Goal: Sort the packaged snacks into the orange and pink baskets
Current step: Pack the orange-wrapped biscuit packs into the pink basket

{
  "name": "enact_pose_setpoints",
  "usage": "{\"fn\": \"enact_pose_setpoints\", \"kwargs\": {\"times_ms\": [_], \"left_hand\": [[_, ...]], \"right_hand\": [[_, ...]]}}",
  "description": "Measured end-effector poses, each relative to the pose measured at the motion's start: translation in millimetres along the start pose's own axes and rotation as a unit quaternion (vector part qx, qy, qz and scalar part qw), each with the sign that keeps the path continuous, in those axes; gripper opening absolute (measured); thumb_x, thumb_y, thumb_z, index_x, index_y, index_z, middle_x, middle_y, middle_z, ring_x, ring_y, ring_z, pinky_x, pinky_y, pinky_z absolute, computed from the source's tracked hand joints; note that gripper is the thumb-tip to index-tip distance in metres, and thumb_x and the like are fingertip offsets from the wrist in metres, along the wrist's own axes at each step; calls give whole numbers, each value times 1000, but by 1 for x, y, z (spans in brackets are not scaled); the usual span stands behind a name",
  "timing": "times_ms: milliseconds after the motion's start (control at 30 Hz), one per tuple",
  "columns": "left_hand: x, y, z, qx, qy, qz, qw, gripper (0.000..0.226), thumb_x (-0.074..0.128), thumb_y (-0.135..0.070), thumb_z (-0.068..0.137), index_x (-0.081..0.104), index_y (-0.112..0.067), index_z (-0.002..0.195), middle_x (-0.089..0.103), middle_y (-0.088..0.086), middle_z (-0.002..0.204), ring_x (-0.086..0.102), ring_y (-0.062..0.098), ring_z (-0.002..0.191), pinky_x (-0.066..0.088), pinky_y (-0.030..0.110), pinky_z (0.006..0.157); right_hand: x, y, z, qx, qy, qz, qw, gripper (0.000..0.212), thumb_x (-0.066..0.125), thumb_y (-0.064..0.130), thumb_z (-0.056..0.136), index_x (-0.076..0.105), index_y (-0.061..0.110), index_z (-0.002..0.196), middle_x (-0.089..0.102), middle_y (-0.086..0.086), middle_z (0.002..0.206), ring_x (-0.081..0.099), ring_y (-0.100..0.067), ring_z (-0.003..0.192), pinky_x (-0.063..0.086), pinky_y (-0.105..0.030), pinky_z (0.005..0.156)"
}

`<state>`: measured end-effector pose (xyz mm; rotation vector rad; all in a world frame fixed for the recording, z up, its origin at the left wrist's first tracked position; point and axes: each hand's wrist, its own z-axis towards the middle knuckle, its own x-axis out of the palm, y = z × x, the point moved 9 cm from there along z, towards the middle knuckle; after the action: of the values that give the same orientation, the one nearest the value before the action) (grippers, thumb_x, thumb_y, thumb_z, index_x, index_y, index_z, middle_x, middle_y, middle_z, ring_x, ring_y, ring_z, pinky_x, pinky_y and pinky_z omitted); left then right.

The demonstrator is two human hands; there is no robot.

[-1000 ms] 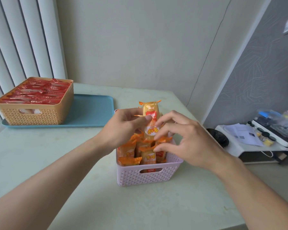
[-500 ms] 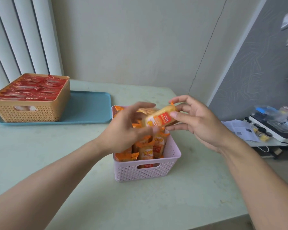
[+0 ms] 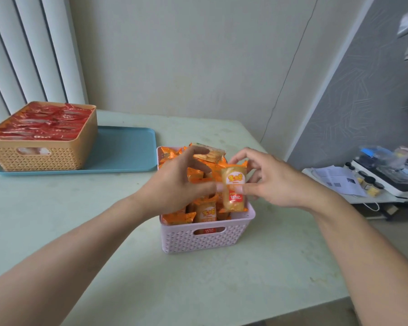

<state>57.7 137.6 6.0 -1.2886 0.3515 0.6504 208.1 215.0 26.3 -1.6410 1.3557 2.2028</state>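
Both hands are hovering over the pink basket [image 3: 205, 238], which is sitting on the pale green tabletop [image 3: 245, 278] and is holding a crowd of orange snack packets [image 3: 203, 214] standing on end. The right hand [image 3: 272, 178] is pinching one yellow-orange snack packet [image 3: 234, 188] between thumb and curled fingers, holding it upright just above the basket's right side, with the printed face showing toward the camera. The left hand [image 3: 174, 184] is reaching in from the basket's left with its fingers loosely spread over the packed snacks, and its thumb tip is lying against the left edge of the held packet; the motion blur there is making it hard to tell whether it is gripping. A flatter packet of crackers [image 3: 210, 153] is lying across the top at the basket's far side. Well to the left of the pink basket, the orange basket [image 3: 45, 154] is resting on a blue tray [image 3: 123, 151] and is filled with red snack packets [image 3: 43, 124]. To the right of the pink basket, past the tabletop's edge, a low white stand [image 3: 377, 196] is carrying papers and small jars
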Motion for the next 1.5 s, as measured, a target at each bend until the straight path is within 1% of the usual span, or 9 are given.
{"fn": "enact_pose_setpoints", "kwargs": {"times_ms": [100,200,433,667,867,1067,1233,1367,1500], "left_hand": [[15,10,-2,-4,70,220,973,114,74,-72,69,15,-34,158,25,-6,163,10,19,153,12,43,124],[23,23,0,2,84,313,946,126,62,-82,70,-11,-30,159,-4,-5,168,-19,21,153,-12,51,123],[19,37,1,-42,70,309,948,130,55,-90,61,-2,-28,161,8,-4,168,-10,24,155,-7,51,123],[17,37,2,-39,79,333,939,137,40,-95,54,5,-17,161,12,-1,167,-3,25,155,-2,48,125],[12,38,4,-53,69,293,952,138,27,-100,53,13,-13,159,18,3,166,2,27,155,0,48,125],[-3,26,2,-87,100,195,972,112,49,-83,70,15,-28,160,16,-3,167,2,21,155,-2,50,123],[11,23,-7,-75,167,210,960,107,59,-77,72,13,-36,159,12,-9,167,-6,17,155,-4,50,124],[5,17,-2,-54,98,163,980,84,66,-66,82,32,-39,153,32,-5,160,14,19,153,13,55,122],[11,15,-6,-53,114,173,977,67,66,-57,87,42,-42,148,38,-10,154,17,19,152,11,54,122]], "right_hand": [[7,-12,1,56,-9,-134,989,35,86,28,78,59,36,99,61,13,83,59,-7,71,39,-25,60],[28,-5,10,38,-28,-255,966,38,87,23,73,55,32,92,52,11,96,56,-14,87,42,-33,68],[28,5,25,101,113,-349,925,60,91,46,66,57,29,112,53,9,106,58,-19,101,48,-33,79],[17,11,100,53,-53,-266,961,51,64,45,95,48,29,141,55,-2,142,45,-25,135,44,-43,106],[-6,-14,97,61,-178,-80,979,25,60,40,96,60,33,121,70,-3,113,65,-26,96,52,-36,83],[6,9,54,14,-51,333,941,13,59,22,100,64,12,106,76,-6,104,65,-24,90,45,-35,75],[13,13,33,12,7,360,933,45,69,17,81,60,12,125,69,-8,98,67,-18,83,50,-38,81],[13,11,10,11,49,314,948,81,66,-2,89,39,46,148,54,-24,122,69,-28,96,59,-40,80],[13,13,-6,-39,54,199,978,55,64,-8,92,55,34,127,52,-22,121,70,-22,82,57,-33,77]]}}
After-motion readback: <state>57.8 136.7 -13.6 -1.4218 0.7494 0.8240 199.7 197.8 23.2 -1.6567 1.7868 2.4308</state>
